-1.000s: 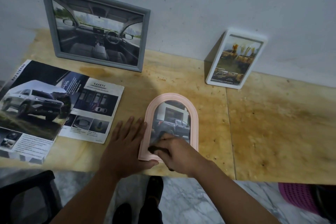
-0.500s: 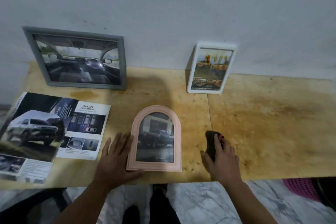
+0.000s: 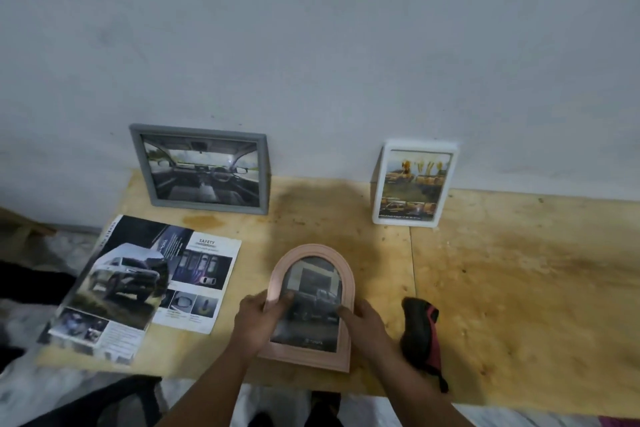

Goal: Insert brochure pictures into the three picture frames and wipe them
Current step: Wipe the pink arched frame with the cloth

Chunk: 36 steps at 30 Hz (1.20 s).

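the task looks nearly done: grey frame (image 3: pixel 204 170) and white frame (image 3: pixel 412 184) stand filled against the wall, while left hand (image 3: pixel 258 319) and right hand (image 3: pixel 367 322) both grip the filled pink arched frame (image 3: pixel 311 305) over the worktop (image 3: pixel 519 288), cloth (image 3: pixel 420 333) lying beside

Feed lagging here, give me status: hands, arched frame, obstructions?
Left hand and right hand both gripping pink arched frame. Cloth lying beside it. Nothing blocking.

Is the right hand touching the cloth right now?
Apart. The head view shows the right hand gripping the pink arched frame, while the dark cloth lies on the table beside it with bare wood between them.
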Each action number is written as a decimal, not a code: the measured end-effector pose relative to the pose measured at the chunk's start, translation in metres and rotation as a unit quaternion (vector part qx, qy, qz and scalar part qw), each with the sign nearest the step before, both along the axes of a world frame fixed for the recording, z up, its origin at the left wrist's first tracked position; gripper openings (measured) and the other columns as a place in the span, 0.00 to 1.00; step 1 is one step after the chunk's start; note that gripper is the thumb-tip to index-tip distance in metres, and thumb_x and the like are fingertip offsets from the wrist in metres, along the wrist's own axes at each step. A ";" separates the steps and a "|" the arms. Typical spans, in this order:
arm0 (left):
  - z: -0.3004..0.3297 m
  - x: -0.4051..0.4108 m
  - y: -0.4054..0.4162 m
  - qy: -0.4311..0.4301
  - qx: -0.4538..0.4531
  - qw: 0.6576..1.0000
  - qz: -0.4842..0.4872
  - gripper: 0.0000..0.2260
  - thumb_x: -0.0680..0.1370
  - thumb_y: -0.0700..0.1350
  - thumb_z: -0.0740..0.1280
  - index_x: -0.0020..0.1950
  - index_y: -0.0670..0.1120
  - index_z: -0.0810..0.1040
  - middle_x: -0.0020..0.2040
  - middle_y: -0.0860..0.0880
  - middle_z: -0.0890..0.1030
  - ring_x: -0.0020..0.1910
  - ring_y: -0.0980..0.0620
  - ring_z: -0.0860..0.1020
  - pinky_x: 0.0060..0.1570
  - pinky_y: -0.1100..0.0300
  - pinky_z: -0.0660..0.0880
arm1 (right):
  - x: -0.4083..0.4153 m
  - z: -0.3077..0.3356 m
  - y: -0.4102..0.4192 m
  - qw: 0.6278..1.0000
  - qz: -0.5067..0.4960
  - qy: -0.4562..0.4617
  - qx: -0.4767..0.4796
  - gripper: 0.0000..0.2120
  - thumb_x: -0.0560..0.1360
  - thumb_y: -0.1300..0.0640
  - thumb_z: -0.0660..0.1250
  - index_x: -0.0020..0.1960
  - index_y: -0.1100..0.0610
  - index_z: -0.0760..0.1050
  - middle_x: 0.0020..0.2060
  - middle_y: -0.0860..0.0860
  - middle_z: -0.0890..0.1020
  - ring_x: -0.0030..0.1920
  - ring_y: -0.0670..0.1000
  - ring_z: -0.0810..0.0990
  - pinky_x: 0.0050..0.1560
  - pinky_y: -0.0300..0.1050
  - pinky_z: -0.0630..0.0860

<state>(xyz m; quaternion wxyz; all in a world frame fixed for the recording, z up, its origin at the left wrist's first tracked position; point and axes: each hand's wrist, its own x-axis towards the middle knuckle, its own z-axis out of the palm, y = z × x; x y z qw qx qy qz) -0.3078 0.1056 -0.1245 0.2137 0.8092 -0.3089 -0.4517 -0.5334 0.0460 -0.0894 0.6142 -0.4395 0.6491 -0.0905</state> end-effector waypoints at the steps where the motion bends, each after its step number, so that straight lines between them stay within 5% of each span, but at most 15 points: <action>1: -0.002 -0.002 0.001 -0.004 0.005 1.000 0.017 0.36 0.63 0.84 0.63 0.40 0.51 0.82 0.36 0.46 0.83 0.38 0.47 0.83 0.43 0.51 0.79 | 0.001 0.002 -0.003 1.000 -0.001 -0.003 0.010 0.17 0.80 0.50 0.69 0.67 0.54 0.74 0.55 0.49 0.82 0.55 0.51 0.82 0.51 0.45 0.82; 9: 0.021 0.013 -0.065 0.041 -0.041 0.997 0.044 0.39 0.66 0.82 0.62 0.65 0.56 0.78 0.58 0.52 0.84 0.58 0.46 0.81 0.63 0.42 0.77 | 0.019 0.022 -0.067 0.996 -0.018 -0.037 -0.076 0.10 0.77 0.47 0.72 0.53 0.41 0.72 0.52 0.48 0.81 0.52 0.49 0.81 0.54 0.52 0.83; 12: 0.052 0.017 -0.105 0.064 -0.119 0.989 0.064 0.29 0.72 0.69 0.70 0.67 0.55 0.77 0.59 0.51 0.82 0.62 0.46 0.80 0.63 0.46 0.76 | 0.034 0.037 -0.104 0.984 -0.028 -0.074 -0.160 0.11 0.75 0.45 0.73 0.55 0.38 0.76 0.53 0.46 0.84 0.55 0.50 0.83 0.58 0.58 0.82; 15: 0.070 0.022 -0.139 0.091 -0.181 0.978 0.059 0.19 0.79 0.54 0.71 0.70 0.53 0.76 0.61 0.53 0.81 0.64 0.49 0.79 0.62 0.52 0.73 | 0.045 0.043 -0.136 0.974 -0.046 -0.084 -0.206 0.19 0.77 0.48 0.72 0.66 0.43 0.74 0.59 0.44 0.82 0.61 0.49 0.80 0.63 0.54 0.79; 18: 0.070 0.024 -0.163 0.098 -0.170 0.980 0.036 0.37 0.72 0.66 0.70 0.79 0.56 0.67 0.74 0.51 0.75 0.73 0.47 0.73 0.73 0.45 0.69 | 0.053 0.039 -0.159 0.978 -0.067 -0.069 -0.187 0.42 0.71 0.38 0.73 0.79 0.50 0.63 0.74 0.48 0.73 0.73 0.53 0.71 0.72 0.60 0.72; 21: 0.063 0.019 -0.177 0.096 -0.139 0.985 0.034 0.41 0.78 0.61 0.70 0.84 0.53 0.53 0.83 0.50 0.60 0.80 0.44 0.62 0.79 0.44 0.60 | 0.055 0.021 -0.171 0.978 -0.071 -0.078 -0.181 0.49 0.66 0.33 0.73 0.81 0.50 0.60 0.76 0.49 0.70 0.76 0.54 0.68 0.73 0.61 0.70; 25: 0.055 0.020 -0.179 0.108 -0.155 0.981 0.044 0.41 0.78 0.60 0.71 0.84 0.53 0.53 0.83 0.51 0.59 0.81 0.46 0.60 0.79 0.44 0.59 | 0.053 0.002 -0.171 0.978 -0.063 -0.066 -0.185 0.43 0.70 0.34 0.73 0.79 0.47 0.63 0.73 0.47 0.74 0.73 0.52 0.72 0.71 0.61 0.73; 29: 0.050 0.014 -0.170 0.055 -0.162 0.983 0.068 0.35 0.78 0.59 0.71 0.82 0.54 0.61 0.81 0.52 0.64 0.79 0.48 0.65 0.77 0.43 0.64 | 0.051 0.022 -0.161 0.979 -0.086 -0.048 -0.179 0.35 0.79 0.51 0.71 0.81 0.51 0.60 0.75 0.46 0.71 0.74 0.51 0.70 0.74 0.57 0.70; 33: 0.050 -0.017 -0.157 0.016 -0.185 0.979 0.078 0.15 0.81 0.48 0.71 0.66 0.57 0.76 0.65 0.52 0.79 0.64 0.50 0.78 0.57 0.58 0.76 | 0.017 0.018 -0.152 0.968 -0.137 -0.019 -0.208 0.19 0.81 0.57 0.68 0.72 0.51 0.74 0.62 0.46 0.81 0.63 0.50 0.79 0.60 0.46 0.79; 36: 0.055 -0.053 -0.165 0.041 -0.151 0.987 -0.045 0.14 0.81 0.48 0.70 0.67 0.56 0.76 0.65 0.52 0.80 0.61 0.55 0.79 0.51 0.66 0.74 | -0.020 0.023 -0.157 0.943 -0.229 0.020 -0.241 0.11 0.81 0.60 0.66 0.60 0.48 0.80 0.53 0.50 0.84 0.51 0.52 0.83 0.51 0.44 0.81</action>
